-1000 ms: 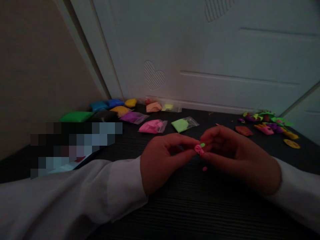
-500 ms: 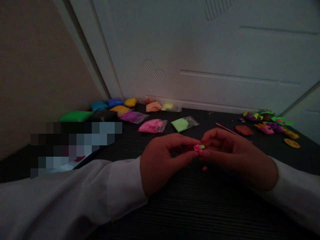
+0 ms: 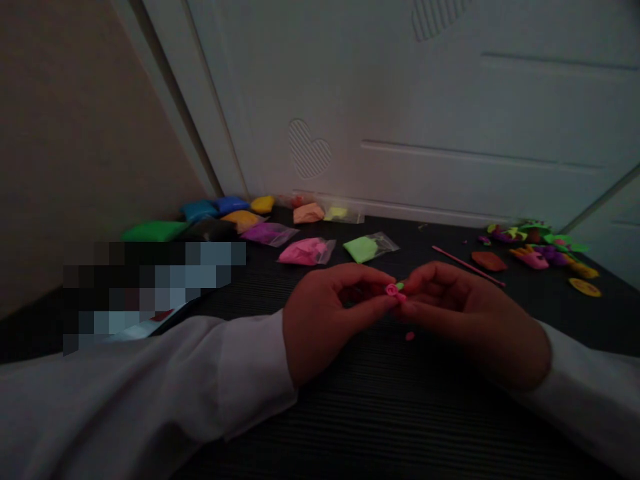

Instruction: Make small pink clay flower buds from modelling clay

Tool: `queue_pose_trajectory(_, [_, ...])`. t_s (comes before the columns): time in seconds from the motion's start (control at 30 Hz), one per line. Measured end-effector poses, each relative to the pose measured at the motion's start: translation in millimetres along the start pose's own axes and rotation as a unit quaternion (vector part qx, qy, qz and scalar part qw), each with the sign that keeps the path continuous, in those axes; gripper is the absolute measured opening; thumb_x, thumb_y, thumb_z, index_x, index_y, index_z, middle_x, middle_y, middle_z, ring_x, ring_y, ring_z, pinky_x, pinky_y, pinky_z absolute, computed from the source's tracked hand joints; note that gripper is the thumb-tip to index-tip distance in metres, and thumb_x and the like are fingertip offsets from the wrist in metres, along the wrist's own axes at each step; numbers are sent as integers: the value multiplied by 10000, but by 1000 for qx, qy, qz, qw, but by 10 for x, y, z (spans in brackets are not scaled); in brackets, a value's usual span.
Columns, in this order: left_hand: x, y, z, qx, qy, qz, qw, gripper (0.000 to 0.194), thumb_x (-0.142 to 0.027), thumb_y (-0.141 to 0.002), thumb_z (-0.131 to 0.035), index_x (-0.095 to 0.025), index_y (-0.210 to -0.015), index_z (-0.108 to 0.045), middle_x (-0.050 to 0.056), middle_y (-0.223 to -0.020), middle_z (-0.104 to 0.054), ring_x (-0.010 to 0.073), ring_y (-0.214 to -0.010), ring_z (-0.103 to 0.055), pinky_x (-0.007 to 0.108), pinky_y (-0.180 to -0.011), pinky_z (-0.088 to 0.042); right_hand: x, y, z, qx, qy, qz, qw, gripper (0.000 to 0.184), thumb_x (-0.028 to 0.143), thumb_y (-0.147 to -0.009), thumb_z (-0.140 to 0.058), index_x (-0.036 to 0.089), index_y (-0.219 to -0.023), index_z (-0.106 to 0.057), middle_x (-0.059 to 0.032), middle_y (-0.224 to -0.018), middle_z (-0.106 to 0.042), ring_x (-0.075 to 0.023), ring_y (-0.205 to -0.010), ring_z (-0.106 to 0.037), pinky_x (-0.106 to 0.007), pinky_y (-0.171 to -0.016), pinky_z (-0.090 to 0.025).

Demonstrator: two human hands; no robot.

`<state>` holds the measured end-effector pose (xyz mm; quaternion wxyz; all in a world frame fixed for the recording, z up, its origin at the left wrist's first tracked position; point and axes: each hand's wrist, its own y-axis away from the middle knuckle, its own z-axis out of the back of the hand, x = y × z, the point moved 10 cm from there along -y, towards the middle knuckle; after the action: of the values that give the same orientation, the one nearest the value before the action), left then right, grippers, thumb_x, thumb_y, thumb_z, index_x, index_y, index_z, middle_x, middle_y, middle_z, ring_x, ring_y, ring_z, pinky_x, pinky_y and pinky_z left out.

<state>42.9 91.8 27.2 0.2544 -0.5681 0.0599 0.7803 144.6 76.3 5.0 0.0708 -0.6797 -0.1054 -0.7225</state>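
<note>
Between my fingertips is a small pink clay rose point(image 3: 393, 291) with a bit of light green clay point(image 3: 399, 286) at its far side. My left hand point(image 3: 336, 321) pinches the rose from the left with thumb and forefinger. From the right, my right hand point(image 3: 465, 320) closes thumb and forefinger on its other edge, the remaining fingers curled. A small pink clay piece point(image 3: 410, 336) lies on the table just below the hands. Past my right fingers rests a thin pink stick point(image 3: 469, 266).
Along the back of the dark table point(image 3: 380, 413) lie several bags of coloured clay, among them a pink bag point(image 3: 305, 252) and a light green bag point(image 3: 364, 248). Brownish-red clay point(image 3: 489, 261) and several finished clay figures point(image 3: 537, 257) sit at right. A white panelled door point(image 3: 400, 100) stands behind.
My right hand has shifted slightly down and left, uncovering the pink stick. The rose has turned a little between my fingertips, and both hands still hold it.
</note>
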Motion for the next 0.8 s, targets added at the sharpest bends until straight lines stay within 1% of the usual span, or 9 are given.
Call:
queue_pose_trajectory(0.17, [28, -12, -28, 11, 29, 8, 1000, 216, -250, -732, -625, -169, -933, -619, -17, -834, -668, 87, -766, -620, 122, -673, -470, 7, 8, 18, -16, 20, 6, 1000, 203, 271, -665, -678, 199, -780, -526, 14, -735, -613, -101, -640, -579, -211, -521, -487])
queue_pose_trajectory(0.33, [16, -26, -64, 23, 61, 0, 998, 209, -186, -751, -605, -194, -959, -619, -46, -859, -675, 49, -779, -615, 68, -685, -453, 31, 12, 59, -19, 29, 15, 999, 167, 279, -700, -651, 201, -807, -549, 5, -777, -632, -117, -711, -598, -223, -555, -503])
queue_pose_trajectory(0.47, [13, -17, -34, 10, 68, -1, 998, 173, -170, -759, -596, -206, -923, -639, -77, -837, -680, 18, -751, -607, 25, -654, -432, 35, 18, 64, -16, 40, 26, 999, 201, 268, -692, -661, 216, -847, -543, 11, -791, -645, -128, -737, -610, -233, -576, -515])
queue_pose_trajectory(0.67, [-5, -20, 3, -2, 46, -7, 999, 151, -177, -751, -609, -219, -886, -658, -96, -758, -673, -8, -629, -566, 11, -547, -396, 99, 36, 87, -30, 78, 69, 994, 158, 257, -715, -639, 214, -849, -567, 13, -751, -645, -129, -724, -617, -228, -576, -529])
queue_pose_trajectory(0.8, [23, -13, 13, -9, 43, 7, 999, 154, -204, -752, -608, -219, -897, -658, -84, -732, -667, 2, -605, -548, 31, -533, -391, 167, 65, 120, -44, 110, 111, 987, 138, 247, -729, -629, 231, -857, -579, 19, -809, -622, -102, -695, -589, -204, -566, -533])
